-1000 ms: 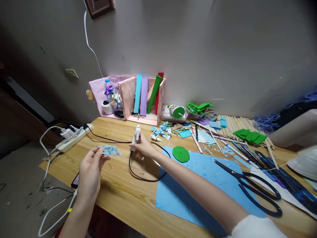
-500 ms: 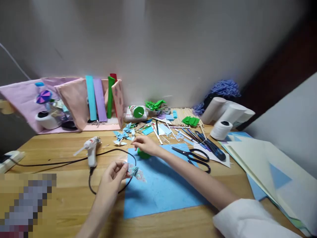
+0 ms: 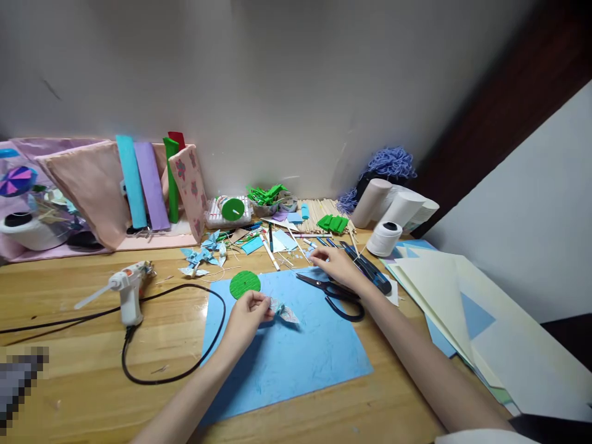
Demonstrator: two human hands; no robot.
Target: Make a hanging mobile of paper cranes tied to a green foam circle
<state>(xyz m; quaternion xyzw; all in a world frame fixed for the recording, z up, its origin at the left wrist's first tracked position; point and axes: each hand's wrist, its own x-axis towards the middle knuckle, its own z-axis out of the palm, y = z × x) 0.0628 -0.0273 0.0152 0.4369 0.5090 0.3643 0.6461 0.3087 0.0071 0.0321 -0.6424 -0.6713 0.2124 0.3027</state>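
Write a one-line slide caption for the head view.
Left hand pinches folded paper; right hand reaches over scissors.

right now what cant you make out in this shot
Head view only:
- Pixelated patch, bottom left: censored, unreadable.
- Folded paper piece: partly hidden by left hand; shape unclear.
- Right hand over the scissors: contact unclear.
- White roll: cut by the left edge.

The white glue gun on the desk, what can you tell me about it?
The glue gun is white plastic, propped upright on its handle on the wooden table, its thin nozzle pointing left. A black cord runs from the handle's base and loops across the wood, over the blue paper sheet's left edge. Neither hand touches it.
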